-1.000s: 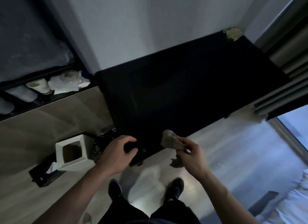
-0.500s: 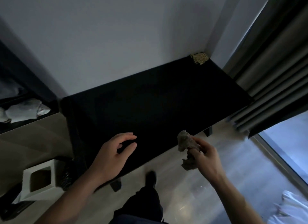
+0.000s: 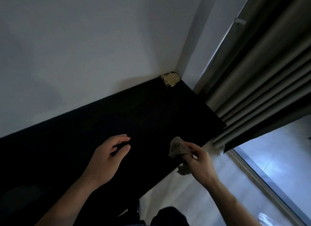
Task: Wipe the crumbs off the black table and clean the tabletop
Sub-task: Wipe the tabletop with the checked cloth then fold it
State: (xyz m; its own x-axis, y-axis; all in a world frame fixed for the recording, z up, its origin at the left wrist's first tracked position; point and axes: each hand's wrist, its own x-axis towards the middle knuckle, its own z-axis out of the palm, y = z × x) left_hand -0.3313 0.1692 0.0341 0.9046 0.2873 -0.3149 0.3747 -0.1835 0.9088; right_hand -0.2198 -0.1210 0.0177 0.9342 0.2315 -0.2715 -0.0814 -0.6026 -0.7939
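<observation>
The black table (image 3: 138,118) runs along the white wall into the corner. My right hand (image 3: 198,161) pinches a crumpled grey-brown cloth (image 3: 179,148) over the table's near right edge, and a loose end of it hangs below my fingers. My left hand (image 3: 107,158) hovers over the tabletop with its fingers relaxed and slightly curved, holding nothing. A pale woven patch (image 3: 170,80) lies in the table's far corner. No crumbs show on the dark surface.
Grey pleated curtains (image 3: 252,84) hang right beside the table's right end. A pale floor (image 3: 210,200) and a bright window pane (image 3: 277,161) lie at the lower right. My dark-trousered legs (image 3: 168,217) stand by the table's near edge.
The view has swung up and right, so the white box and shelf at the left are out of frame. Both hands have come forward over the table, the right one still holding the cloth.
</observation>
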